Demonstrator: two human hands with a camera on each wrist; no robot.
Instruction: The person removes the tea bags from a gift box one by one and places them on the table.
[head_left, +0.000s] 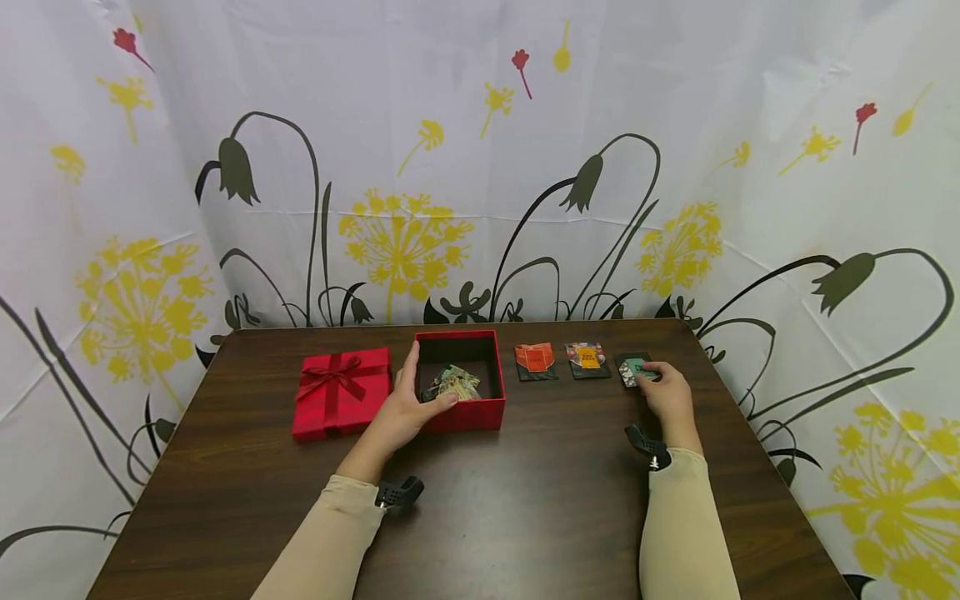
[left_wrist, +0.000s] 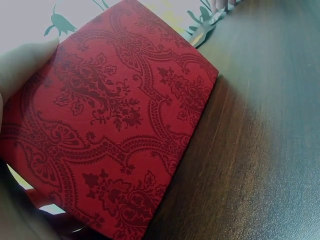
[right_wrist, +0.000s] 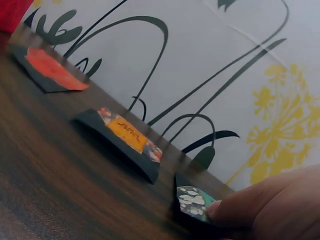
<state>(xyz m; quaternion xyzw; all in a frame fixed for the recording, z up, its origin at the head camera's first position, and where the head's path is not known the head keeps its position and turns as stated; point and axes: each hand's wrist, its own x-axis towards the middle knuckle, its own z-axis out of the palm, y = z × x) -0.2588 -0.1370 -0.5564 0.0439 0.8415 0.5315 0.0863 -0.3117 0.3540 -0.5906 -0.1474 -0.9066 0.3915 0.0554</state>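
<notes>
My left hand (head_left: 405, 412) grips the near left corner of an uncovered red box (head_left: 465, 419), thumb at the front edge and fingers along the left side. The patterned red wall of this box (left_wrist: 110, 115) fills much of the left wrist view. Inside the box lie some shiny green and gold packets (head_left: 459, 383), partly hidden by the front wall. Far to the right, my right hand (head_left: 667, 396) pinches the right end of a small black packet with a green label (head_left: 630, 372). In the right wrist view the fingers cover part of that packet (right_wrist: 192, 202).
A red lid with a ribbon bow (head_left: 367, 400) lies left of the box. Between box and right hand lie a black packet with an orange label (head_left: 535, 358) and another with a yellow and flowered label (head_left: 587, 358). A patterned curtain (head_left: 450, 125) hangs behind the brown table (head_left: 510, 508).
</notes>
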